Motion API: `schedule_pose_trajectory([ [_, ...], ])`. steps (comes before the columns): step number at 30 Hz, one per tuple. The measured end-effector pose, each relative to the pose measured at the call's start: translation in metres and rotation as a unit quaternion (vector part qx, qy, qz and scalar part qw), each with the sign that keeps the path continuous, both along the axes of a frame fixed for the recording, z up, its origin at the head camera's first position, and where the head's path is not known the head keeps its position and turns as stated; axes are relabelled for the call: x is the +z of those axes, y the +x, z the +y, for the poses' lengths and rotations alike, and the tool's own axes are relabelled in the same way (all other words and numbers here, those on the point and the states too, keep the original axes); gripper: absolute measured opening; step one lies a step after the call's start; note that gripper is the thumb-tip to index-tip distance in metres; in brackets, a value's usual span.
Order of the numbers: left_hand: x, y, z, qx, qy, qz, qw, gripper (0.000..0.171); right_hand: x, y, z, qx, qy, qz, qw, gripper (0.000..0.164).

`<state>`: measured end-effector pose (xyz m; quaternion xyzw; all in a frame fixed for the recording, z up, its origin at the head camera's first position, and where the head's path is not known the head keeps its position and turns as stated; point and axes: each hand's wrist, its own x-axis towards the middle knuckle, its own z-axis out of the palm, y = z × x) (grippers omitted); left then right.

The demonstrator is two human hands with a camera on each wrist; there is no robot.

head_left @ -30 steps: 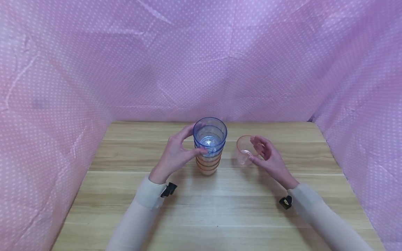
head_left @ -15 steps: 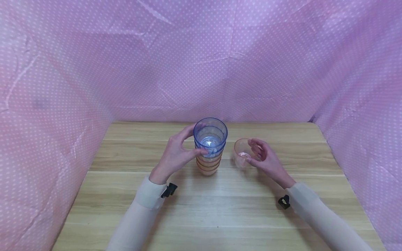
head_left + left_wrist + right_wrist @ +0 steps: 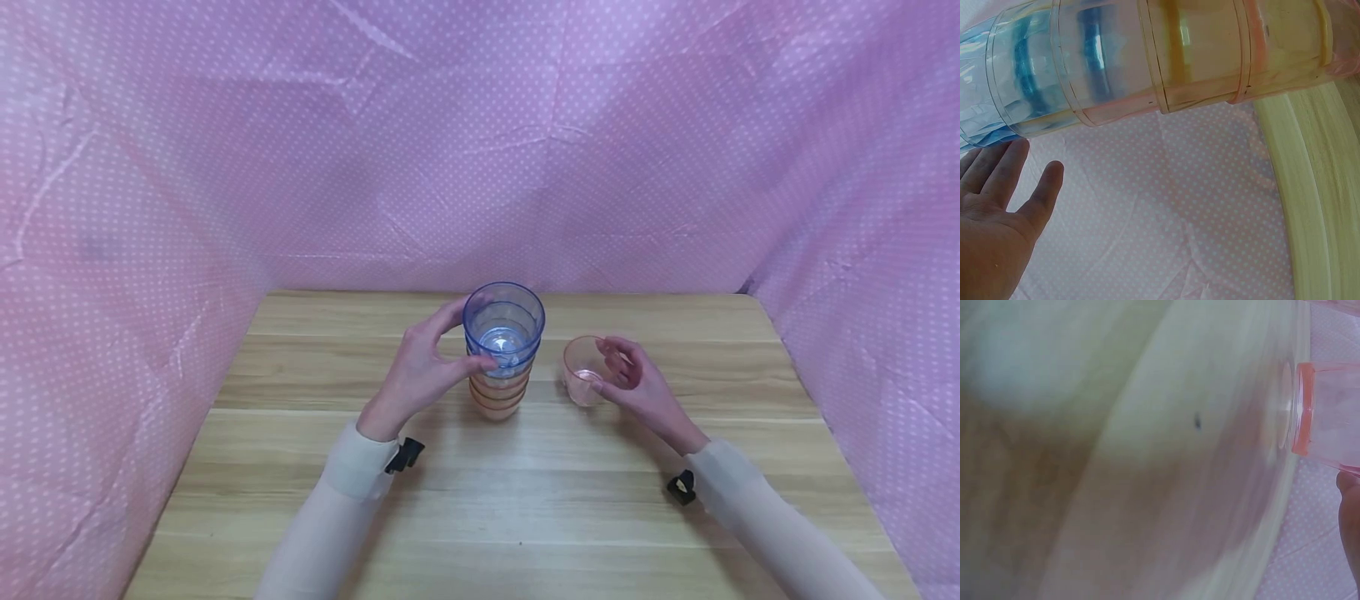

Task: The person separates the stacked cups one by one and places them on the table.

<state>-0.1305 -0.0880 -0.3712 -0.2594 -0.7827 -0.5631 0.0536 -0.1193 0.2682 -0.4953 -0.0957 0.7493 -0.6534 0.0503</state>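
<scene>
A tall stack of nested clear plastic cups (image 3: pixel 501 387) stands upright on the table, blue at the top and orange-tinted lower down. My left hand (image 3: pixel 420 367) holds the top blue cups from the left, thumb in front and fingers behind. The left wrist view shows the stack (image 3: pixel 1200 56) lying sideways across the frame, with part of the left hand (image 3: pixel 997 219) by its blue end. To the stack's right, my right hand (image 3: pixel 648 392) grips a clear pink cup (image 3: pixel 581 379) by its right side. In the right wrist view, the thumb touches this cup (image 3: pixel 1335 412) near its rim.
Both hands work above a light wood-grain table (image 3: pixel 510 517). A pink polka-dot cloth (image 3: pixel 480 167) encloses the table at the back and sides. Part of the stack's pink bottom (image 3: pixel 1341 305) shows in the right wrist view's top corner.
The right hand and the pink cup have come slightly nearer to me, with a small shift left and then back right. The left hand and the stack have barely moved.
</scene>
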Motion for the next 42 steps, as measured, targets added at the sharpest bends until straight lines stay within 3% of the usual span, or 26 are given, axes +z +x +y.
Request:
schedule_pose_trajectory([
  [17,0.001,0.0,-0.002,0.008,-0.009,-0.014,0.9998,0.079,-0.004,0.007,0.011,0.012,0.03,0.012,0.999,0.074],
  [29,0.001,-0.001,-0.003,0.002,-0.008,-0.014,0.9999,0.079,0.001,0.01,0.014,0.002,0.073,0.008,0.997,0.082],
  [35,0.0,-0.002,-0.003,0.001,-0.008,-0.011,0.9999,0.078,0.019,0.012,0.014,-0.028,0.063,0.072,0.995,0.078],
  [42,0.0,-0.001,-0.003,0.0,-0.006,-0.007,1.0,0.078,0.053,0.015,0.002,-0.066,0.066,0.173,0.981,0.064],
])
